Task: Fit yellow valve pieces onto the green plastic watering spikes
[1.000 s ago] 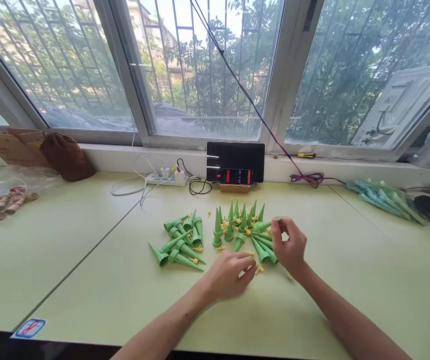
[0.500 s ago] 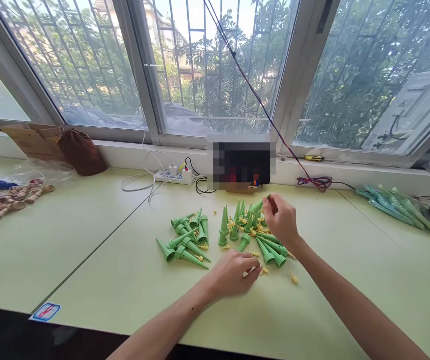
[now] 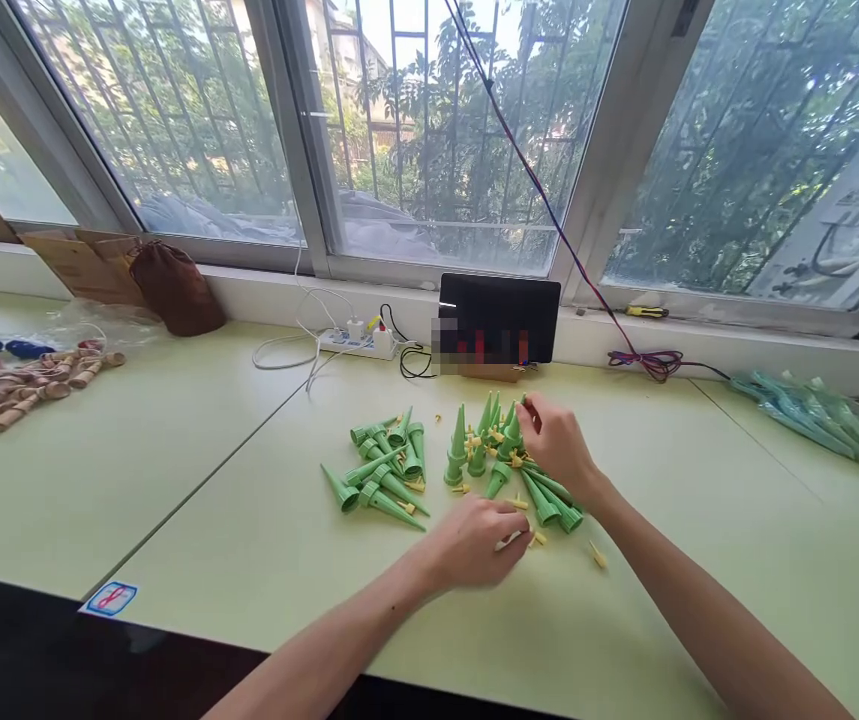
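Note:
My right hand [image 3: 555,440] pinches the tip of a green plastic spike [image 3: 509,437], which stands nearly upright among other green spikes. Close to the table, my left hand [image 3: 478,542] has its thumb and forefinger closed together. A small yellow plug [image 3: 538,538] lies right by those fingertips; whether they grip it or another piece I cannot tell. Left of my right hand stands another upright green spike [image 3: 457,448] with a wide collar. Several more spikes lie beneath my right wrist, and yellow plugs are scattered between them. One loose yellow plug [image 3: 597,555] sits farther right.
To the left lies a pile of green spikes [image 3: 380,480]. Along the window side are a power strip [image 3: 361,343], a dark tablet [image 3: 500,310], a bundled cable [image 3: 650,362] and a brown bag [image 3: 178,290]. Wooden pieces [image 3: 39,385] lie far left, plastic bags [image 3: 811,415] far right.
My right hand has lowered the green spike from a tilted pose to nearly upright among the others. My left hand stays close to the same place. The whole view has shifted slightly.

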### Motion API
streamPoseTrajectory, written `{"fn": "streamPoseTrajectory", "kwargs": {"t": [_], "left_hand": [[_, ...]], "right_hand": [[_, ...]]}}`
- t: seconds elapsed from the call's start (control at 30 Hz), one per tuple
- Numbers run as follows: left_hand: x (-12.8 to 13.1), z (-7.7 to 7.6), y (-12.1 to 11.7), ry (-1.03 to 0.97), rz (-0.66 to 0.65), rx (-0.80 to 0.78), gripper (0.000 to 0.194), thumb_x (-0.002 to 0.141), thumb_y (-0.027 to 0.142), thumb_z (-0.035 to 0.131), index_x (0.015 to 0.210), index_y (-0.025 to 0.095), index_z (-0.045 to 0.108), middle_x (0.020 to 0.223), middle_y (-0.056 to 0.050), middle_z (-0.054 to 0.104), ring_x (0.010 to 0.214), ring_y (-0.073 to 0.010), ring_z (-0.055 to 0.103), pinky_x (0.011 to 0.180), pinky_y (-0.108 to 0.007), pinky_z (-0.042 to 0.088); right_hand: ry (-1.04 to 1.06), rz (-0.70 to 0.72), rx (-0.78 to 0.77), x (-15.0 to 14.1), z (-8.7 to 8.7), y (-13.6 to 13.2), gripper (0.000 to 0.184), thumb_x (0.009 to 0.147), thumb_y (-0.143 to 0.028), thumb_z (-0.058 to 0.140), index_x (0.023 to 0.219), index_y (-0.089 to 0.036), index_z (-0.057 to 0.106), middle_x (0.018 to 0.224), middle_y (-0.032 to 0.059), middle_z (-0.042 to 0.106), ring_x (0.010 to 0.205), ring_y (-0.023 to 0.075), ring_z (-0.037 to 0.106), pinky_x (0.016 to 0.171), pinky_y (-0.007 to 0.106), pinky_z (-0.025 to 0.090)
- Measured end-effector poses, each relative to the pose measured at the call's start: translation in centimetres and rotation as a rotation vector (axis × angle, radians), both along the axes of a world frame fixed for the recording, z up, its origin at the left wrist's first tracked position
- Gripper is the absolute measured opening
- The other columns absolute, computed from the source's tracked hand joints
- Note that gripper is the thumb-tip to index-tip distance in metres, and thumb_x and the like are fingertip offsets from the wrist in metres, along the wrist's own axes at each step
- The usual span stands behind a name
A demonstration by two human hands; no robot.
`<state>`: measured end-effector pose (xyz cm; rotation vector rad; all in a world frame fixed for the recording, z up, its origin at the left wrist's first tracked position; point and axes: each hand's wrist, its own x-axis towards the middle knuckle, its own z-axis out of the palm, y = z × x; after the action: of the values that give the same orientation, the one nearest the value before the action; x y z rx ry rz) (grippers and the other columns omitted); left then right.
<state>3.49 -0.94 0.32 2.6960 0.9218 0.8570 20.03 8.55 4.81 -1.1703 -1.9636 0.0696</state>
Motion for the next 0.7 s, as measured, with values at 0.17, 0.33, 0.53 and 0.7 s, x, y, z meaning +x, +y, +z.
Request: {"fn": "streamPoseTrajectory", "kwargs": {"t": [0.17, 0.33, 0.53, 0.7], "left_hand": [[0.0, 0.0, 0.0, 0.007, 0.002, 0.002, 0.027, 0.092, 0.016, 0.051, 0.065, 0.020, 0.054, 0.062, 0.000, 0.060, 0.053, -0.0121, 0.055, 0.051, -0.030, 0.032], [-0.1, 0.1, 0.1, 0.007, 0.034, 0.001, 0.030, 0.095, 0.019, 0.050, 0.066, 0.019, 0.057, 0.062, -0.001, 0.061, 0.052, -0.0119, 0.054, 0.051, -0.029, 0.032], [-0.2, 0.2, 0.5, -0.025, 0.162, 0.004, 0.034, 0.099, 0.024, 0.048, 0.067, 0.019, 0.059, 0.061, -0.001, 0.059, 0.053, -0.0125, 0.053, 0.051, -0.028, 0.031], [-0.3, 0.4, 0.7, -0.103, 0.283, -0.069, 0.021, 0.097, 0.018, 0.048, 0.086, 0.019, 0.065, 0.069, 0.000, 0.064, 0.060, -0.0135, 0.058, 0.058, -0.026, 0.039]], "right_hand": [[0.004, 0.006, -0.022, 0.1, -0.2, -0.2, 0.024, 0.099, -0.031, 0.047, 0.079, -0.021, 0.054, 0.066, 0.0002, 0.059, 0.055, 0.0154, 0.050, 0.057, 0.027, 0.035], [0.130, -0.045, 0.020, 0.6, -0.6, -1.4, 0.025, 0.099, -0.038, 0.051, 0.108, -0.017, 0.061, 0.074, 0.0010, 0.065, 0.054, 0.0141, 0.053, 0.057, 0.026, 0.040], [0.076, -0.048, 0.105, 1.8, -2.0, -3.8, 0.022, 0.101, -0.032, 0.048, 0.088, -0.019, 0.060, 0.072, 0.0011, 0.062, 0.055, 0.0135, 0.051, 0.057, 0.026, 0.040], [0.017, 0.036, 0.076, 2.4, -3.8, -5.1, 0.021, 0.101, -0.029, 0.047, 0.087, -0.020, 0.060, 0.073, 0.0024, 0.065, 0.058, 0.0150, 0.055, 0.057, 0.027, 0.041]]}}
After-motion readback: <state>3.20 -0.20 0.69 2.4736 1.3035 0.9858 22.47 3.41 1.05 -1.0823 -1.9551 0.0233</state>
